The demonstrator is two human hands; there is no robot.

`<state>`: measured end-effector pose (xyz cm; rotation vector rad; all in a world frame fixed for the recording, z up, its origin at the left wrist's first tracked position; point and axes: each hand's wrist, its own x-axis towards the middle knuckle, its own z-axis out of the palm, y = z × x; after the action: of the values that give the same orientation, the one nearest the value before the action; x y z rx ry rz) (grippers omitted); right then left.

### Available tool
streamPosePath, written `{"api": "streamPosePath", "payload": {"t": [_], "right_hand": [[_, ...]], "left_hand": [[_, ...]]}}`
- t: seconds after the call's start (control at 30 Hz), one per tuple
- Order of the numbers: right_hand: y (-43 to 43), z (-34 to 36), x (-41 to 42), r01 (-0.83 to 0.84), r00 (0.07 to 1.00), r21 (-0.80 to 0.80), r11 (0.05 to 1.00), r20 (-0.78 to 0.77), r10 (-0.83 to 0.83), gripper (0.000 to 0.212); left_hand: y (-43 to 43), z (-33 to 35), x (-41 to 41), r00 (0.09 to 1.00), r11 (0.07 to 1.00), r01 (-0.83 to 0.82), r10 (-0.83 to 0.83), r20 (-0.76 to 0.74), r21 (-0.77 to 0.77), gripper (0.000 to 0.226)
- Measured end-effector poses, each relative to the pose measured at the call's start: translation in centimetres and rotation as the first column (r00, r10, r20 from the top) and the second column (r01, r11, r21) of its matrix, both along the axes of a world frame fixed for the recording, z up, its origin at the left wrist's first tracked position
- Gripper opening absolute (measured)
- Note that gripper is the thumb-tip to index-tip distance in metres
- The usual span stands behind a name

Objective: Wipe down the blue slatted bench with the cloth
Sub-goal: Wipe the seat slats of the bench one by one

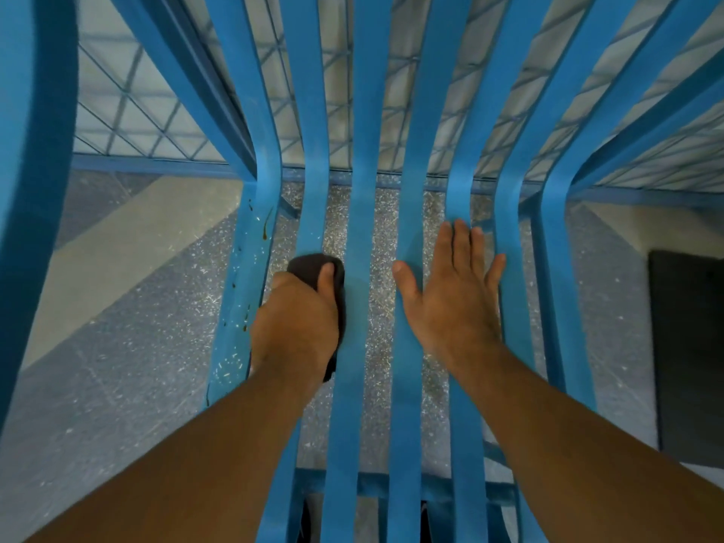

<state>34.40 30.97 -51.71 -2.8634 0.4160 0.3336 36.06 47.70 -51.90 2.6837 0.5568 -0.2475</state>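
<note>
One blue slatted bench (360, 190) is filling the frame, and seven slats (409, 229) are running from top to bottom through its middle. One broader blue bar (31, 190) is curving down the left edge. Two bare hands are lying on the slats: the left hand (297, 319) lower centre-left, the right hand (450, 299) centre-right. One dark cloth (309, 264) is showing under the left hand. One dark rectangle (685, 346) is lying at the right edge.

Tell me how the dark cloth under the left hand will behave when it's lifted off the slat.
Probably floppy: the dark cloth bunches under the left hand and sags over the slat edge. Likely light, since one thumb pins it. Unlikely to slip; it looks like soft, matte fabric.
</note>
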Motion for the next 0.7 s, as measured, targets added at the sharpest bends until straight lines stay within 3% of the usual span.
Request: {"api": "streamPosePath", "payload": {"t": [0.13,0.3,0.5,0.7], "right_hand": [[0.4,-0.4,0.4,0.008,1.0,-0.039,0.999,-0.007,-0.009,0.082],[0.5,-0.1,0.5,0.001,1.0,-0.07,0.998,-0.023,-0.003,0.081],[0.7,0.1,0.4,-0.003,1.0,-0.099,0.995,-0.012,0.002,0.08],[0.8,0.2,0.4,-0.001,1.0,-0.092,0.996,0.006,0.001,0.081]], "left_hand": [[-1.1,-0.7,4.5,0.998,0.997,0.048,-0.045,0.052,-0.053,0.043],[-1.1,-0.6,4.1,0.971,0.98,0.198,-0.201,0.127,0.034,0.049],[-0.8,-0.8,3.5,1.0,0.999,0.005,-0.004,0.026,-0.04,0.048],[-2.2,-1.1,9.1,0.999,0.993,-0.046,0.049,0.021,-0.108,0.054]]}}
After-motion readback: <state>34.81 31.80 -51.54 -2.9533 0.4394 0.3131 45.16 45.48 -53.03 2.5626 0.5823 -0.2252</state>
